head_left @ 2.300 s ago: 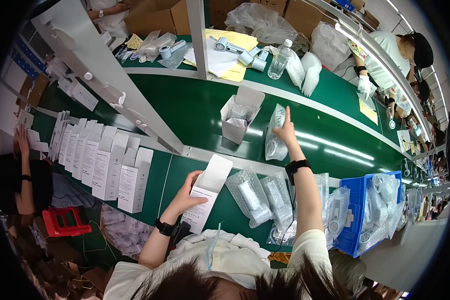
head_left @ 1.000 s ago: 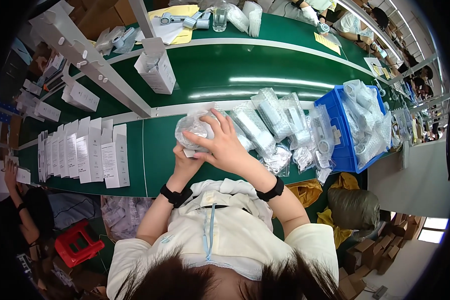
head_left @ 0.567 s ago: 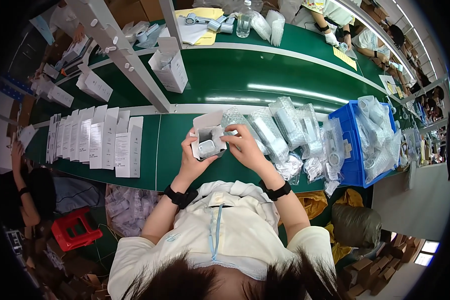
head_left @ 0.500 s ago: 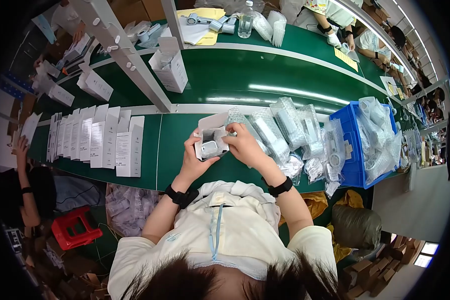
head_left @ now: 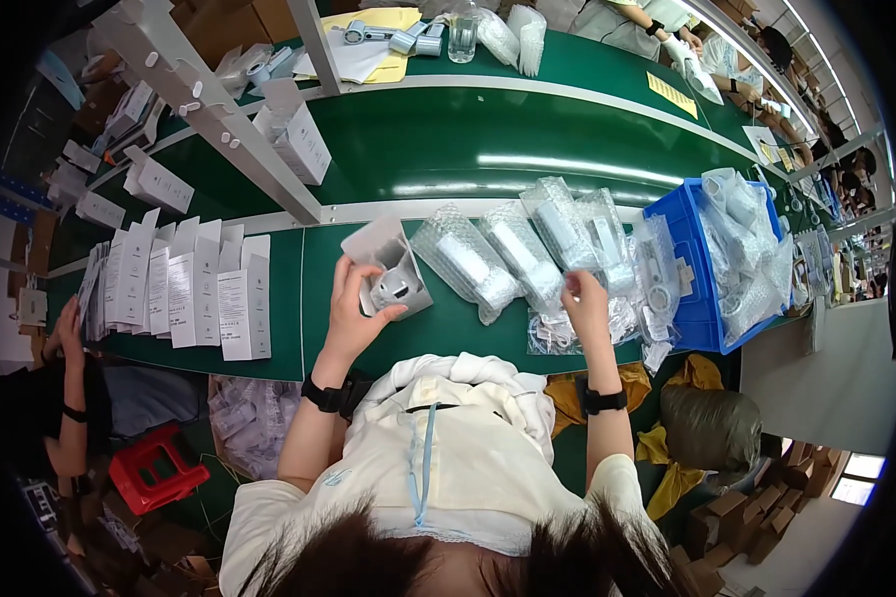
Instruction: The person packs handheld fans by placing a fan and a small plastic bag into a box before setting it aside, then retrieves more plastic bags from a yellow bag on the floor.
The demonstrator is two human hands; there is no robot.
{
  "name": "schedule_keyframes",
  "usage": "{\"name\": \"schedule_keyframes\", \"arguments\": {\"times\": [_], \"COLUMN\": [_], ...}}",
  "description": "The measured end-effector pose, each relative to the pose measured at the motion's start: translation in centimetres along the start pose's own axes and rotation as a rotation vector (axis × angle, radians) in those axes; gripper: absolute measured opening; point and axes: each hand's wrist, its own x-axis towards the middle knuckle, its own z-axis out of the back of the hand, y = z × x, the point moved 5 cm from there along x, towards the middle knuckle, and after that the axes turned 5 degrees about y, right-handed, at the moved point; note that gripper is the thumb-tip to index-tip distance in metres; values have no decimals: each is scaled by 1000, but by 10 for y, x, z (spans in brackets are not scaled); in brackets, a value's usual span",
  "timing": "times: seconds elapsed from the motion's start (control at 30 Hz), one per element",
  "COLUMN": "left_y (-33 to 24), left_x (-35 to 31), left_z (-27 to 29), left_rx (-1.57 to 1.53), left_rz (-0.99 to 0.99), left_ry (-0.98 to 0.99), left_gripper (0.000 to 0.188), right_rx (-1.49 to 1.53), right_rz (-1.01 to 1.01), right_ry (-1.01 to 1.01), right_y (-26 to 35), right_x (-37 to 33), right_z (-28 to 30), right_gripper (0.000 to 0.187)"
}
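My left hand (head_left: 351,308) grips an open white box (head_left: 420,301), tilted above the green bench with its flap up. Inside shows a light grey part (head_left: 394,285) with a dark spot. My right hand (head_left: 589,310) is over to the right, fingers pinched together at the near end of the bubble-wrapped packages; what lies between the fingertips is hidden. One bubble-wrapped package (head_left: 465,262) rests just right of the box, and several more lie in a row beside it. Below the right fingers spreads a pile of small clear bags (head_left: 558,333).
A row of white printed boxes (head_left: 194,289) stands on the left. At right, a blue bin (head_left: 702,289) is heaped with bubble-wrapped items. A metal post (head_left: 209,109) rises behind the bench. Another person's hand (head_left: 68,326) reaches in at far left; a red stool (head_left: 156,468) stands below.
My right hand has left the box and moved right to the packages. The box, in my left hand, has shifted slightly left and tilted. The whole view has shifted a little.
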Motion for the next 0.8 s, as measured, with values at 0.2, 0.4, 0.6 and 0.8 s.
{"name": "schedule_keyframes", "arguments": {"times": [0.2, 0.4, 0.6, 0.8], "left_y": [-9, -9, -9, -5], "left_x": [5, 1, 11, 19], "left_z": [-7, 0, 12, 13], "left_rx": [42, 24, -18, -46], "left_rz": [90, 34, 341, 227], "left_ry": [66, -133, 15, -79], "left_gripper": [22, 16, 13, 13], "right_rx": [-354, -331, -334, 175], "right_rz": [-224, 67, 218, 199], "right_ry": [24, -7, 1, -277], "right_y": [-62, -39, -42, 32], "right_x": [-47, -65, -79, -59], "right_z": [-20, -31, -36, 6], "right_gripper": [42, 48, 40, 31]}}
